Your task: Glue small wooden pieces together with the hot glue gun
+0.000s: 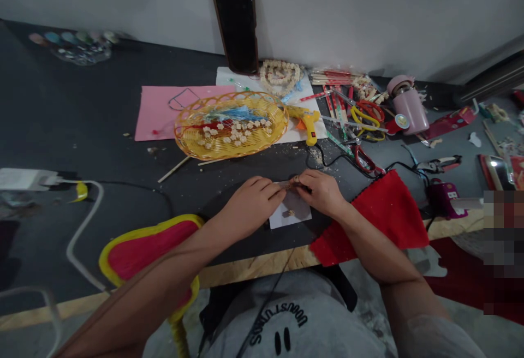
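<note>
My left hand and my right hand meet over a small white card near the table's front edge. Both pinch the ends of a small thin piece, brownish at its right end; I cannot make out what it is. A tiny pale bit lies on the card below it. A yellow woven basket with small pale pieces and blue strands sits just beyond my hands.
A yellow glue gun, scissors, sticks, a pink bottle and pliers crowd the right. Red cloth lies beside my right wrist. A phone leans on the wall. Pink paper and a power strip are left.
</note>
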Available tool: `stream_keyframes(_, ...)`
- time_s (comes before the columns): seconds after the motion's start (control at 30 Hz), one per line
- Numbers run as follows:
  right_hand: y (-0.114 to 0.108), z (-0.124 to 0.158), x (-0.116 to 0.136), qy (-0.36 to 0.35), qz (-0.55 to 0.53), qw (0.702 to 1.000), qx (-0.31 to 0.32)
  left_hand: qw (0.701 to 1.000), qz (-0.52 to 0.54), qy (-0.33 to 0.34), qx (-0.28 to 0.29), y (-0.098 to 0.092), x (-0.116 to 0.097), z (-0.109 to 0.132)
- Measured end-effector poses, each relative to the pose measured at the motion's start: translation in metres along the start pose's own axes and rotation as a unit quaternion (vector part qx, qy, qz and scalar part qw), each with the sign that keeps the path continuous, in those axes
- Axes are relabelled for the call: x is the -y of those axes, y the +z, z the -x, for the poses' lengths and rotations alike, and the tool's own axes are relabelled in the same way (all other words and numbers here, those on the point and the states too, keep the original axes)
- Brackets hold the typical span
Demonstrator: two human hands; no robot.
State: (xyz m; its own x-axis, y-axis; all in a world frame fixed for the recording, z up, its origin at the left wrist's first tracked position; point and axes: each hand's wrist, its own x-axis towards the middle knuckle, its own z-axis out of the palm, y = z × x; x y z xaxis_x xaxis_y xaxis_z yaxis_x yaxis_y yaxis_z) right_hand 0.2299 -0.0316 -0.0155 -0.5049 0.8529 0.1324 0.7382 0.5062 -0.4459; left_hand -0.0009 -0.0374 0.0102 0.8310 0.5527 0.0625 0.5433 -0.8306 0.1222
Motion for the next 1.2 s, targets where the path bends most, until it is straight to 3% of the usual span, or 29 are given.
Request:
stream_keyframes(0.83,0.004,0.002,-0.003,0.003,-0.025,1.0,-0.016,0.997,0.009,-0.062,-0.036,-0.002,0.013,0.003)
stream_keyframes(1.2,0.002,0.001,-0.001,-0.01,-0.025,0.999,-0.026,0.997,0.011,-0.055,-0.055,-0.001,0.013,0.002)
